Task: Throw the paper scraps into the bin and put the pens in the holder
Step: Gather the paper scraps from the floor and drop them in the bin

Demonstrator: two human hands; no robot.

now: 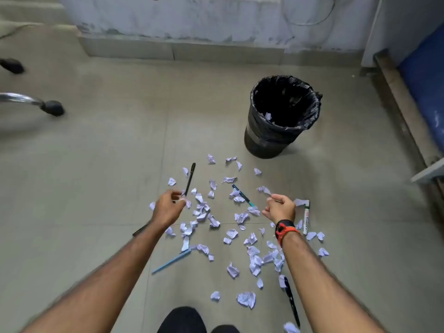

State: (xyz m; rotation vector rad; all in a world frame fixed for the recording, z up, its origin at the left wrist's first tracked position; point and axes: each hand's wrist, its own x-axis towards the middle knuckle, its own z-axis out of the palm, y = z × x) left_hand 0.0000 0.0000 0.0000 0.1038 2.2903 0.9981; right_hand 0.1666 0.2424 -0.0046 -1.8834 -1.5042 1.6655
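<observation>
Several white crumpled paper scraps lie scattered on the tiled floor in front of me. A black bin with a black liner stands beyond them to the right, with a scrap or two inside. My left hand pinches a black pen that points up and away. My right hand pinches a paper scrap at its fingertips. On the floor lie a teal pen, a white marker, a light blue pen, a black pen, and another black pen under my left forearm. No pen holder is in view.
A chair base with black castors stands at the left. A blue padded bench with a metal frame runs along the right. A low concrete step and a wall close the back. My dark shoes show at the bottom edge.
</observation>
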